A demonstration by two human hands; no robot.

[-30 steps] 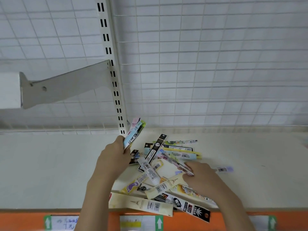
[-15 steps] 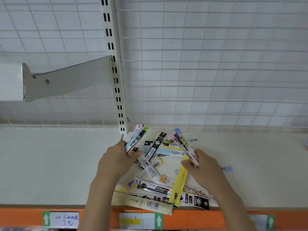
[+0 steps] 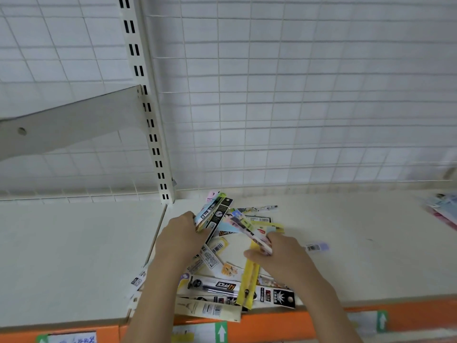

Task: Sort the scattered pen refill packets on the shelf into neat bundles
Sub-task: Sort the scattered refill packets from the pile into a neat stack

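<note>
**Both hands gripping packets over the pile**

Fingers curled tight on the left hand (image 3: 181,237), clamping a small fanned bundle (image 3: 212,211) of refill packets, pink, green and black ends sticking up towards the slotted upright (image 3: 148,112). Over on the right hand (image 3: 282,252), thumb and fingers pinch one pale printed packet (image 3: 249,231) by its lower end, tilted up and leftward, its tip close to the bundle. Beneath both hands the scattered pile (image 3: 222,276) lies criss-crossed on the cream shelf (image 3: 74,256): a yellow packet (image 3: 251,280) running front to back, a black-and-white one (image 3: 212,287) across the front, another (image 3: 210,310) overhanging the orange shelf edge (image 3: 284,323). One lilac packet (image 3: 316,247) sits alone just right of the right hand. Far right, a separate heap of packets (image 3: 442,210), blurred
</note>
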